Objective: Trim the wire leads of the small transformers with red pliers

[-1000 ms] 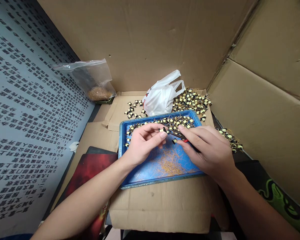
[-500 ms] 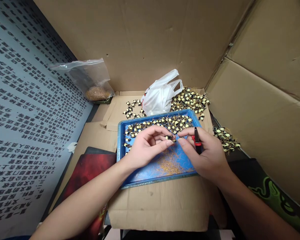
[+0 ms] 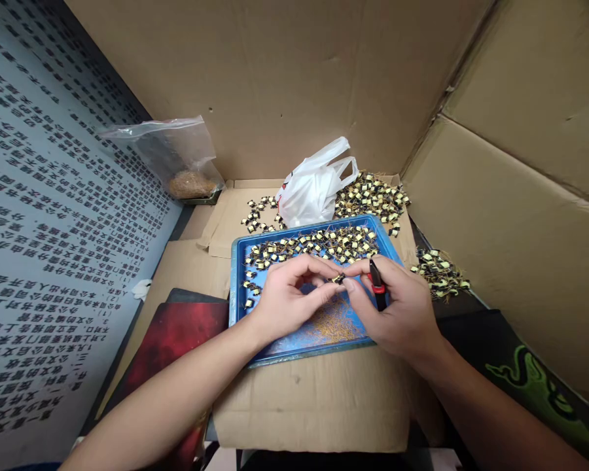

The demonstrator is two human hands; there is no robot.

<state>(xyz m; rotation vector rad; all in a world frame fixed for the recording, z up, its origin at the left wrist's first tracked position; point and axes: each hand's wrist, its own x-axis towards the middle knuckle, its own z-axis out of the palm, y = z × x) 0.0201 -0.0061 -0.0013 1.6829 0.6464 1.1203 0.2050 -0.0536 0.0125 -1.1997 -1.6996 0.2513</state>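
Over a blue tray (image 3: 233, 288), my left hand (image 3: 285, 297) pinches a small transformer (image 3: 338, 279), black with yellow tape, between thumb and fingertips. My right hand (image 3: 403, 311) meets it from the other side, thumb and forefinger touching the part or its wires; the exact contact is too small to tell. Tucked in the right hand is a pair of cutters (image 3: 378, 288) with red and black parts, blades pointing up and away. Many similar transformers (image 3: 343, 243) with copper-coloured leads lie along the tray's far side. A heap of short wire clippings (image 3: 334, 324) covers the near part.
Behind the tray sit a white plastic bag (image 3: 308, 195) and a pile of transformers (image 3: 373, 196). More transformers (image 3: 440, 273) lie to the right. A clear bag of copper-coloured wire (image 3: 191, 184) stands at the back left. Cardboard walls (image 3: 285, 78) enclose the back and right.
My right hand has moved left, so its fingertips now meet the transformer in my left hand. The cutters moved left with it and tilted slightly.
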